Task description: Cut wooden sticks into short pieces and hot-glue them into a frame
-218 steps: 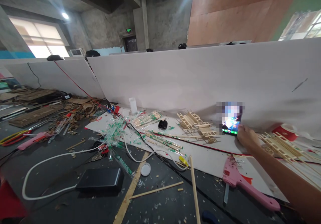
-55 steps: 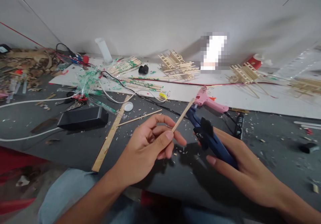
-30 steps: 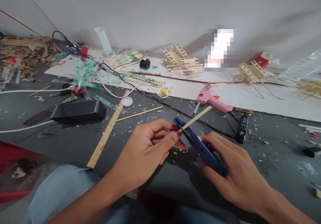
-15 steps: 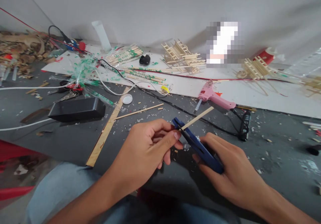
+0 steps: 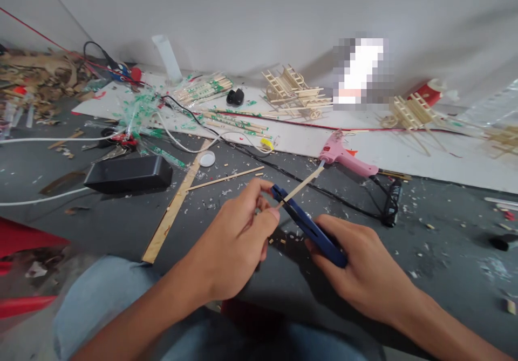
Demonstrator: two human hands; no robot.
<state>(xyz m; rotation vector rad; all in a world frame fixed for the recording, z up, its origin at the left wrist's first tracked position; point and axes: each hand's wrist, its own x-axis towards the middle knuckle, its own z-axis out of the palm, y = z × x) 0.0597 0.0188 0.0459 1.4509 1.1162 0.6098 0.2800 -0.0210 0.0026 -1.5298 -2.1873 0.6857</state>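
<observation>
My left hand (image 5: 243, 237) pinches the near end of a thin, pale wooden stick (image 5: 305, 182) between thumb and fingers. The stick slants up to the right, its far end overlapping the glue stick of the pink glue gun in view. Held in my right hand (image 5: 356, 258) is a blue hand cutter (image 5: 311, 229), its jaws around the stick close to my left fingertips. Whether the blade has cut into the wood is too small to tell. Small wood bits (image 5: 283, 241) lie on the dark table below the cutter.
A pink glue gun (image 5: 348, 161) with a black cable lies beyond my hands. To the left are a flat wooden strip (image 5: 172, 215), a black box (image 5: 129, 175) and white cables. Small stick-built carts (image 5: 297, 94) and wrapped chopsticks (image 5: 210, 88) rest on a white board behind.
Both hands, the stick and the cutter have shifted slightly left and up in view. Another small wood bit now shows on the table beneath the cutter.
</observation>
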